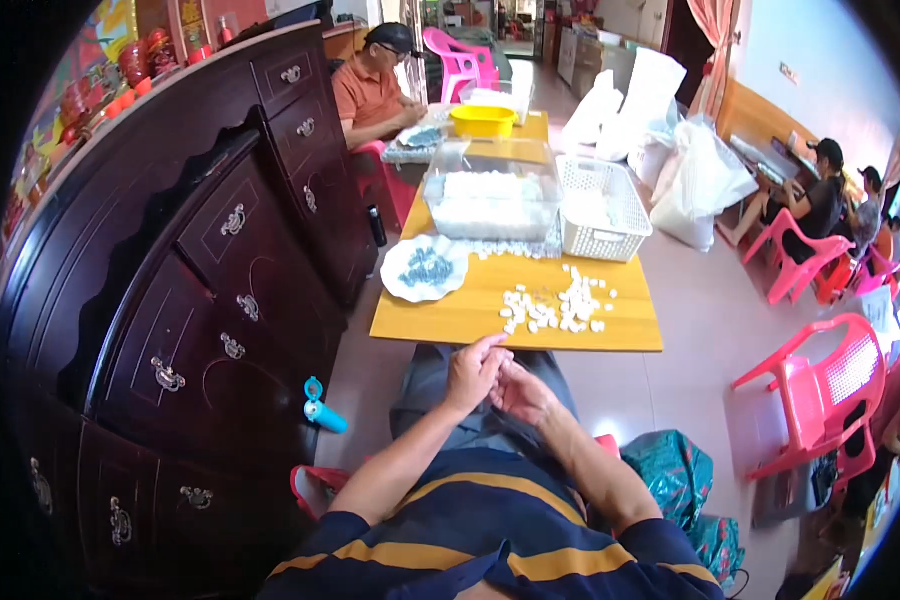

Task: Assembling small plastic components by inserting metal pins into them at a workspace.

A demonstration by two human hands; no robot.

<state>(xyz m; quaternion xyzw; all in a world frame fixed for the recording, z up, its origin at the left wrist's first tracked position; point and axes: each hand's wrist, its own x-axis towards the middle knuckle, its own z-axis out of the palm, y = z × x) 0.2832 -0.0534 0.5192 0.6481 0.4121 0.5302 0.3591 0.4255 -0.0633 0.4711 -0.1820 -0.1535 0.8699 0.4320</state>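
Left hand point(473, 374): fingers curled, meeting my right, by the near edge of the tabletop point(440, 322); I can't tell what's pinched.
Right hand point(526, 392): half-curled too, contents hidden.
White pieces point(575, 310): scattered loose, right ahead!
Plate point(393, 272): left of them, blue bits point(427, 267) heaped inside.

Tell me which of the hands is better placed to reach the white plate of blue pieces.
The left hand, probably. The white plate stands at the left of the table, and this hand is nearer to it; the right hand sits farther right and lower in the picture.
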